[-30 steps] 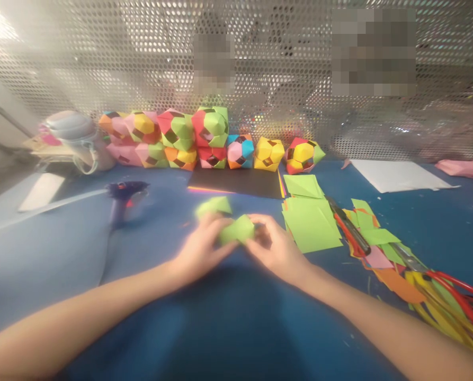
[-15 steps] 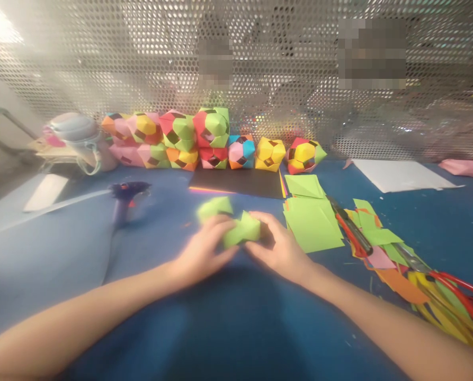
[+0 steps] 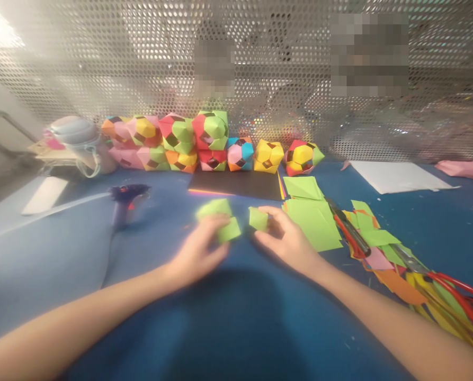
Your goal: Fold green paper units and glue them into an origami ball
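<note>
My left hand (image 3: 198, 251) is closed on a folded green paper piece (image 3: 229, 230), with more green folded paper (image 3: 213, 208) sticking out above its fingers. My right hand (image 3: 289, 241) pinches a second small folded green piece (image 3: 257, 218). A narrow gap separates the two pieces above the blue table (image 3: 228, 317). Just right of my right hand lies a stack of green paper squares (image 3: 311, 222).
A row of colourful paper balls (image 3: 208, 140) lines the perforated metal wall at the back. A black sheet (image 3: 236, 182) lies before them. A glue gun (image 3: 123, 198) stands at the left. Scissors and a cutter (image 3: 351, 230) rest on paper scraps at the right; white paper (image 3: 397, 175) lies farther back.
The green pieces were held together between both hands; now they are apart, one in each hand, and my right hand has shifted slightly right.
</note>
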The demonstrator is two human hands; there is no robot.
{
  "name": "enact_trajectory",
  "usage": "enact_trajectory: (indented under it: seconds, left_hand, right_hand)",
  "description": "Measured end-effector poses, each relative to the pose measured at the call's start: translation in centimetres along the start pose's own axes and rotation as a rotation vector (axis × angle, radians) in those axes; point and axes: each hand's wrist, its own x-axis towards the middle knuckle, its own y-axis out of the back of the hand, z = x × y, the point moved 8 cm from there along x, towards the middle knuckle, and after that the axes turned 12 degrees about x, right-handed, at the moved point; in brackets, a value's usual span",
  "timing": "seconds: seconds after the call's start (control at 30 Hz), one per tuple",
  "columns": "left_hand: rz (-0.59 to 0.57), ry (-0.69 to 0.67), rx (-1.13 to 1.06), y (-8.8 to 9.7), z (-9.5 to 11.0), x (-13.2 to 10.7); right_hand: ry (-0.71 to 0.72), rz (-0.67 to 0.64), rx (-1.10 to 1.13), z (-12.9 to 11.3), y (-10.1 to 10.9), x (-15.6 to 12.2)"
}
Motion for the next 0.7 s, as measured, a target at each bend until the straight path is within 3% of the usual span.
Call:
enact_trajectory:
  seconds: [0.13,0.27,0.4,0.57,0.7]
  left_hand:
    - [-0.074,0.174,-0.439,-0.6,-1.0,-0.2]
    - [-0.067,0.305,-0.751,-1.0,-1.4,-0.2]
    - [-0.036,0.403,-0.902,-0.9,-0.9,0.2]
    - [0.007,0.548,-1.026,-0.9,-0.8,0.2]
    - [0.018,0.550,-1.050,-0.8,-1.5,0.2]
  right_hand:
    - [0.080,-0.182,-0.021,-1.0,-1.2,-0.5]
    - [0.278,-0.227,-0.175,-2.0,-1.9,-1.2]
    - [0.431,-0.229,-0.309,-2.8,-2.3,-1.7]
    - [0.670,-0.366,-0.471,-4.4,-3.8,-3.3]
    - [0.804,-0.418,-0.522,-5.1,-4.4,-4.1]
